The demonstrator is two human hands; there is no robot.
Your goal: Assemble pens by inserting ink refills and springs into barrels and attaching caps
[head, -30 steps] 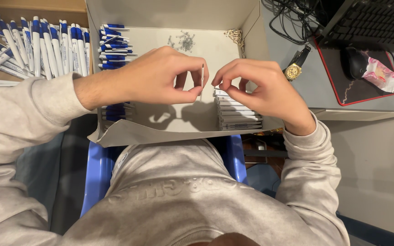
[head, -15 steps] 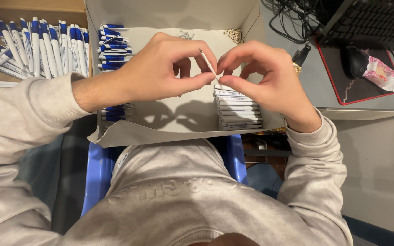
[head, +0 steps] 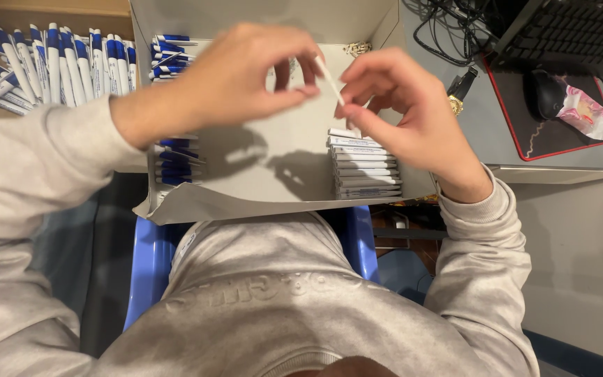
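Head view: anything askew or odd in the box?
Mostly orderly. In the grey cardboard box, the white flat pieces sit stacked, though the blue-and-white pens lie slightly jumbled. Both hands pinch a thin white stick.

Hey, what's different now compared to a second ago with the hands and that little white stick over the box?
Both hands, left hand and right hand, lifted up and away from the body, tilting the thin white stick from upright to slanted. Both keep pinching it. The cardboard box, white stack and pens stayed put.

I see an office desk used for piecework: keyboard (head: pixel 560 31), mouse (head: pixel 544 92) on a red-edged pad (head: pixel 525 139), tangled cables (head: pixel 455 28), and rows of blue-and-white pens (head: pixel 43 63) beside a cardboard box (head: pixel 259 174).
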